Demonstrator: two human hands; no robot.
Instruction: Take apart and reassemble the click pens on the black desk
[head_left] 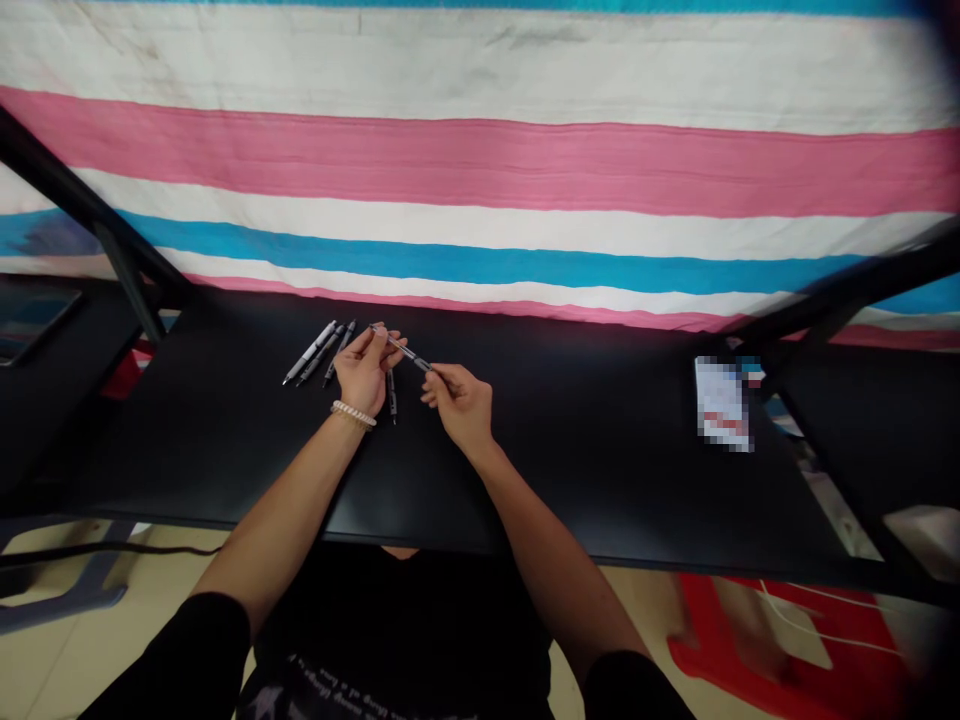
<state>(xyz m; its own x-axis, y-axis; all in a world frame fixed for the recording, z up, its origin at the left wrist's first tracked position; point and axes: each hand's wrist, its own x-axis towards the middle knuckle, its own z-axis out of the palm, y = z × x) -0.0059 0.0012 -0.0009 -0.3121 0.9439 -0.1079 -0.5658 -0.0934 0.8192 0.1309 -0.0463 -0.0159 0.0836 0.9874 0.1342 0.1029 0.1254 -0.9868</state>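
Between my two hands is a slim pen point(409, 353), slanting down to the right. My left hand point(366, 368), with a pale beaded bracelet point(353, 413) at the wrist, pinches its upper left end. At the lower right end, the fingers of my right hand point(459, 402) are closed on the same pen. A white pen point(310, 352) and dark pens point(321, 354) lie side by side on the black table just left of my left hand. Another dark pen point(392, 396) lies under and beside my left hand, partly hidden by it.
The black table point(585, 450) has a blurred-out white packet point(721, 405) at its right. A striped cloth point(480, 160) hangs behind, between dark slanted frame bars point(124, 225). Below the table's right edge is a red stool point(712, 640); a black cable point(112, 548) runs at lower left.
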